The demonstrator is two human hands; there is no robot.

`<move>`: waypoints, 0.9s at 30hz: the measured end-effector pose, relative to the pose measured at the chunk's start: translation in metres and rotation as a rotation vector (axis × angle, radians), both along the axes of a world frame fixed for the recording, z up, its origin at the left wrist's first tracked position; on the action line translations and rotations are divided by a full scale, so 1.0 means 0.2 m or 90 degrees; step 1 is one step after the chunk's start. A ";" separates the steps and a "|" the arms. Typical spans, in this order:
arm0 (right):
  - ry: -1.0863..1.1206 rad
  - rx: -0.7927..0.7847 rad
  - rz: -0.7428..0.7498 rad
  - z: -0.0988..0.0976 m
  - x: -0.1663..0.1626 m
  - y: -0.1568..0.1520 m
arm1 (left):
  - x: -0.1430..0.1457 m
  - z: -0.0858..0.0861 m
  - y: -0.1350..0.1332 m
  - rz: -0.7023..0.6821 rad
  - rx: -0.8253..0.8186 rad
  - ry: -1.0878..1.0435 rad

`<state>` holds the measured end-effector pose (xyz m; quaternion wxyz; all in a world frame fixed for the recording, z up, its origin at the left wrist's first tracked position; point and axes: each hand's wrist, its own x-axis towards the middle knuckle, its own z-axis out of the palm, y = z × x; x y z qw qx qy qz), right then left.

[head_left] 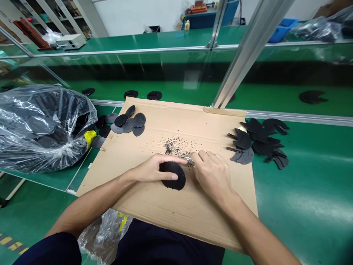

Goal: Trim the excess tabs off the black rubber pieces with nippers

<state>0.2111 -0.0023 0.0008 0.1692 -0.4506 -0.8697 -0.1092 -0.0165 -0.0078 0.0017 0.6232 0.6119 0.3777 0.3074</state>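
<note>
My left hand grips a black round plastic disc and holds it against a cardboard sheet on my lap and the bench. My right hand is closed around a small metal tool whose tip touches the disc's upper edge. Black shavings lie scattered on the cardboard just beyond the hands.
A pile of round black discs lies at the cardboard's far left. A heap of black parts with sprues sits at the right. A clear plastic bag of black parts lies left. Metal frame posts rise behind, over the green conveyor.
</note>
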 end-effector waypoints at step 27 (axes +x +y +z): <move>0.064 0.100 0.096 0.02 -0.07 -0.03 | 0.06 0.00 0.01 0.259 -0.380 -0.399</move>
